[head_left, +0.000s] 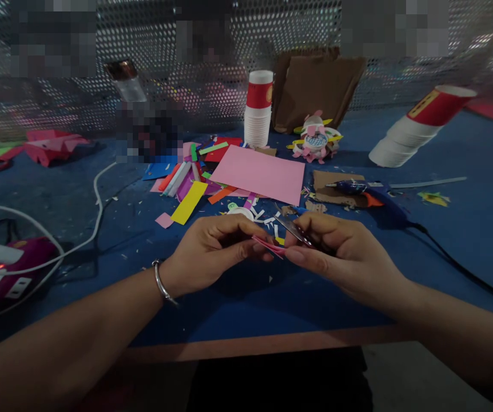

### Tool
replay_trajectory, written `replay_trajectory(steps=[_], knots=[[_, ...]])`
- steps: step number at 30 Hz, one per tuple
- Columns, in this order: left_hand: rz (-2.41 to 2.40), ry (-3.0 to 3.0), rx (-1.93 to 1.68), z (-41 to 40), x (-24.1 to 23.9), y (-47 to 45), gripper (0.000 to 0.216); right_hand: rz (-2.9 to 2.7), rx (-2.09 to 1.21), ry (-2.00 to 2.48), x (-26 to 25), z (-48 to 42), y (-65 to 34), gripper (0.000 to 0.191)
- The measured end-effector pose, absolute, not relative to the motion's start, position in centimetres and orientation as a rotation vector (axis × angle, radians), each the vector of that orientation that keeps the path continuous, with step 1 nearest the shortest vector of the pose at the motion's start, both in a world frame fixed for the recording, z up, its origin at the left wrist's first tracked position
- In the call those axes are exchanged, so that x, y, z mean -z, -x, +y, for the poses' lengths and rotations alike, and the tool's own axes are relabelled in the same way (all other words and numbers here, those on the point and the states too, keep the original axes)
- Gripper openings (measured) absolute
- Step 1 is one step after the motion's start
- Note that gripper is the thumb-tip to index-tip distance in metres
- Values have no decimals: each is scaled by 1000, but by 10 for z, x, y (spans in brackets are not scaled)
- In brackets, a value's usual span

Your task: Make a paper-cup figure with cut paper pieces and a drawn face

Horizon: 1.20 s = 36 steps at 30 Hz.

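Near the front of the blue table, my left hand (216,249) pinches a small layered piece of pink paper (267,246) between thumb and fingers. My right hand (345,252) is closed around scissors (294,230), whose blades point up and to the left; their handles are mostly hidden in my palm. The right thumb and fingertips also meet the right end of the pink paper. Just beyond my hands lie a white round paper piece (241,214) and white paper scraps (267,219).
A pink sheet (259,171) lies over coloured strips and markers. Cup stacks (257,123) (409,134) stand behind, the right one leaning. A glue gun (370,191) rests on cardboard (319,186), its black cord running right. A decorated paper craft (315,140) sits behind. White cables (100,189) cross the left.
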<state>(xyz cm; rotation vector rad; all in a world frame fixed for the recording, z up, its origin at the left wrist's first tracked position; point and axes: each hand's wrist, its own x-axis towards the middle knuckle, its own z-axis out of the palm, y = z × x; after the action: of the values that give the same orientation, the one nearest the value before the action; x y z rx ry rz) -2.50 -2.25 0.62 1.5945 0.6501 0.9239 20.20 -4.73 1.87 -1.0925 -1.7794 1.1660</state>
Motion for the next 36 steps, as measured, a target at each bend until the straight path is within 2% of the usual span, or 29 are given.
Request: replay_trajectory(steps=[6, 21, 30, 36], knots=[[599, -1840, -954, -27, -11, 24, 4, -1791, -1187, 1054, -19, -50, -203, 35], [436, -2171, -1084, -24, -11, 26, 19, -1897, -1155, 957, -20, -52, -202, 16], [799, -1764, -959, -24, -11, 23, 6, -1910, -964, 1071, -23, -47, -205, 24], [801, -1778, -967, -25, -10, 24, 6, -1938, -981, 1109, -24, -42, -203, 17]])
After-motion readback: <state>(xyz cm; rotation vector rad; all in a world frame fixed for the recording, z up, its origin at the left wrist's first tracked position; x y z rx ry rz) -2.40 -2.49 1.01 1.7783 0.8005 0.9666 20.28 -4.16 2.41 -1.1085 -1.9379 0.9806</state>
